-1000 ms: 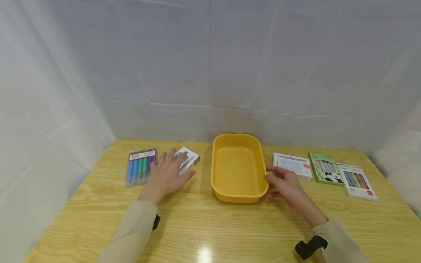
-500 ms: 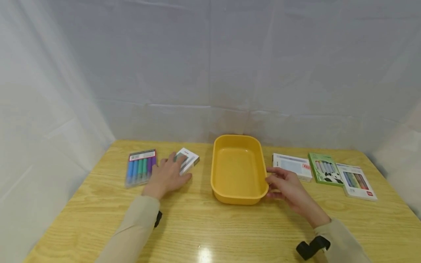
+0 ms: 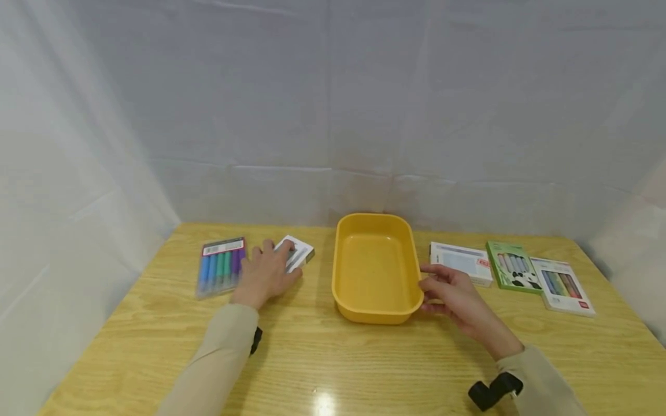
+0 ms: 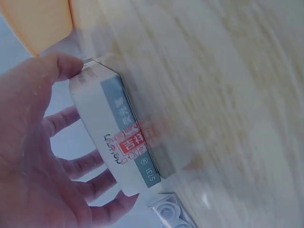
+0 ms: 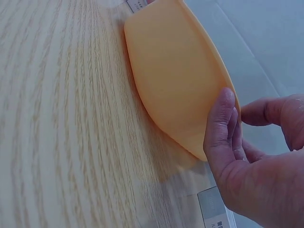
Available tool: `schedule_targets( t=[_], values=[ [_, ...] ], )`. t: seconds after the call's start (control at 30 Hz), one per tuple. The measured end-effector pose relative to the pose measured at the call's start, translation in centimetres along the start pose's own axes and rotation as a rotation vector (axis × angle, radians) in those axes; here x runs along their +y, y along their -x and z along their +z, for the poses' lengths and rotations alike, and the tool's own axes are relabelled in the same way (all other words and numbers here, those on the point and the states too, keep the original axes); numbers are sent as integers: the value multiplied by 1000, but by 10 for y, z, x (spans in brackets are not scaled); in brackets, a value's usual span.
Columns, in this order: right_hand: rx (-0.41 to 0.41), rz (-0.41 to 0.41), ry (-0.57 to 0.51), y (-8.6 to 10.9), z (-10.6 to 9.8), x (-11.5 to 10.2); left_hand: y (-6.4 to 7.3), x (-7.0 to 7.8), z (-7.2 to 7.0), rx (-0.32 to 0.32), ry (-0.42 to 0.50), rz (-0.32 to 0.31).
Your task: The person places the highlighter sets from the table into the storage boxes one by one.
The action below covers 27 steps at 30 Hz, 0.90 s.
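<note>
My left hand (image 3: pixel 264 276) reaches over a small white box (image 3: pixel 306 254) on the table, left of a yellow plastic bin. In the left wrist view the thumb presses one end of this white box (image 4: pixel 102 128), and the fingers curl behind it; its side has a grey-green band and red print. The yellow bin (image 3: pixel 377 318) stands upright in the middle, with nothing in it. At its right side my right hand (image 3: pixel 451 293) pinches the rim; in the right wrist view the thumb and fingers (image 5: pixel 221 123) lie on either side of the bin's edge (image 5: pixel 175 71).
A clear pack of blue, green and purple markers (image 3: pixel 221 268) lies left of the left hand. Right of the bin are a white box (image 3: pixel 463 263), a green panda box (image 3: pixel 515 267) and a white box with coloured sticks pictured (image 3: pixel 563 289). A pale curtain (image 3: pixel 333 115) hangs behind the wooden table (image 3: pixel 322 358).
My left hand has lowered onto the white box, its spread fingers closing in around it. My right hand stays at the bin's rim; the bin has shifted very slightly toward me.
</note>
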State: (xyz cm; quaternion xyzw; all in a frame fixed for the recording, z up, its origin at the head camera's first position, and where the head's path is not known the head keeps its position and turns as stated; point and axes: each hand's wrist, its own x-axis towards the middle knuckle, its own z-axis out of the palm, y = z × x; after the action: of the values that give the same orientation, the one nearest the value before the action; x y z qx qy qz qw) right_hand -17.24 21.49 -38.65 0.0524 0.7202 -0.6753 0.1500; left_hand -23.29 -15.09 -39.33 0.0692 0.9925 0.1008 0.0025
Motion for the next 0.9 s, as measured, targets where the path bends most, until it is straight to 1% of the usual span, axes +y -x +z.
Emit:
schedule_targets(
  t=[0.17, 0.27, 0.43, 0.6, 0.9],
  values=[
    [-15, 7, -11, -1, -2, 1, -1, 0, 2, 6, 2, -12],
    [-34, 5, -5, -1, -3, 3, 1, 0, 2, -7, -1, -21],
    [-54, 5, -6, 1, -5, 3, 5, 1, 1, -25, 21, -36],
    [-73, -11, -18, 1, -6, 3, 5, 2, 1, -32, 31, -32],
    [-82, -29, -33, -2, -9, 6, 2, 2, 1, -27, 17, -25]
  ],
)
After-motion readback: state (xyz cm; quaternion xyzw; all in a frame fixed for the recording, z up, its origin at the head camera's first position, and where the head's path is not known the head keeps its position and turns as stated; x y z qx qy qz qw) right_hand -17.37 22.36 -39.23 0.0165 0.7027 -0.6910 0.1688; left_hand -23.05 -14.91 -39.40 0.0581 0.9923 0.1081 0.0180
